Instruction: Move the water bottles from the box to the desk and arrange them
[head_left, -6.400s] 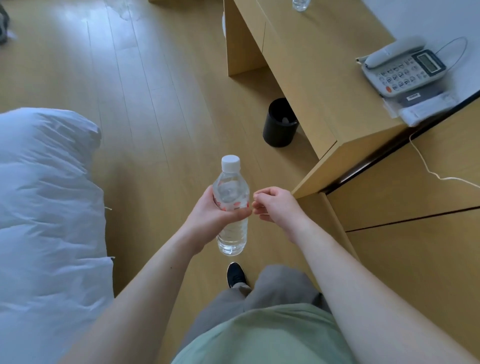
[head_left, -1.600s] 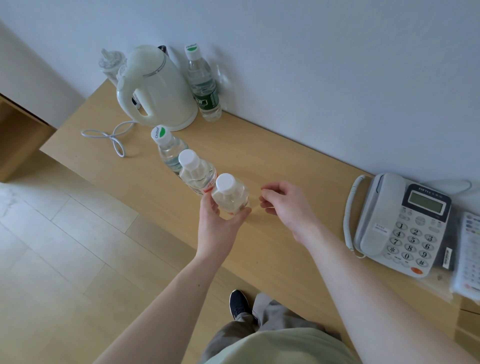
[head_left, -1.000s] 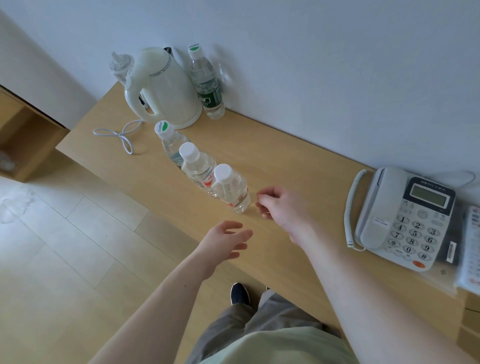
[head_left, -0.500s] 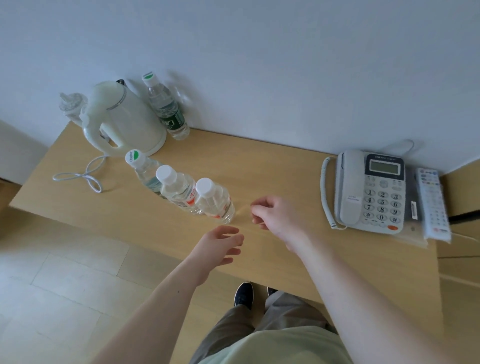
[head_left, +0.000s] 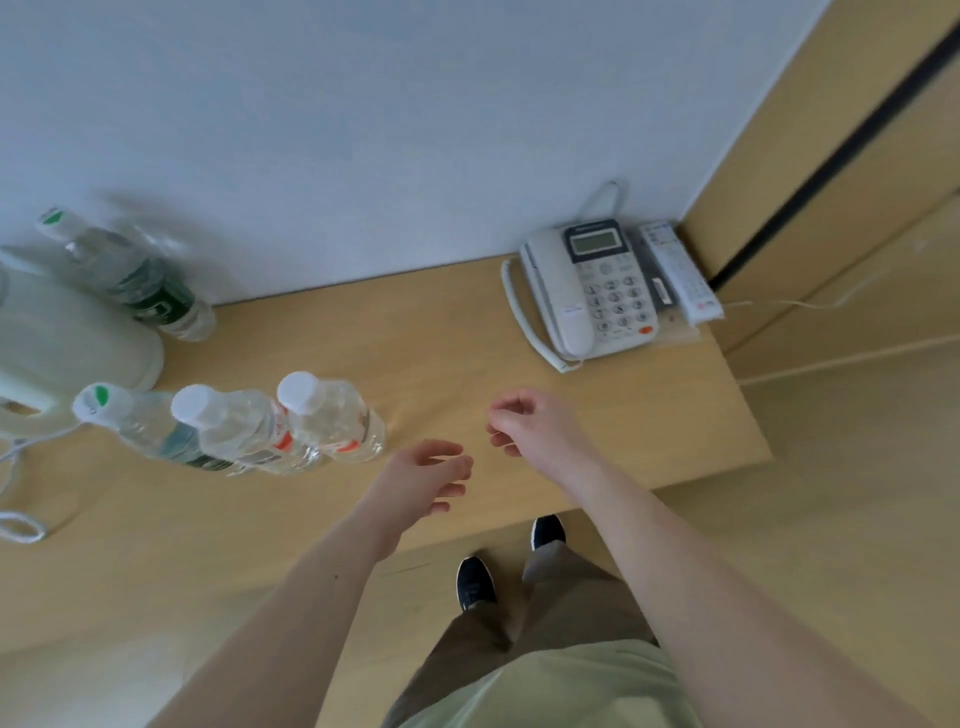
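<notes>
desk (head_left: 467, 332) | left hand (head_left: 423, 480) off bottles (head_left: 332, 415), withdrawn | right hand (head_left: 530, 428) unchanged

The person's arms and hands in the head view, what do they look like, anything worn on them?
Both forearms are bare up to the frame edge, no sleeves showing. The left hand and right hand wear no gloves; no watch, ring or bracelet is visible. A small dark spot marks the left forearm.
</notes>
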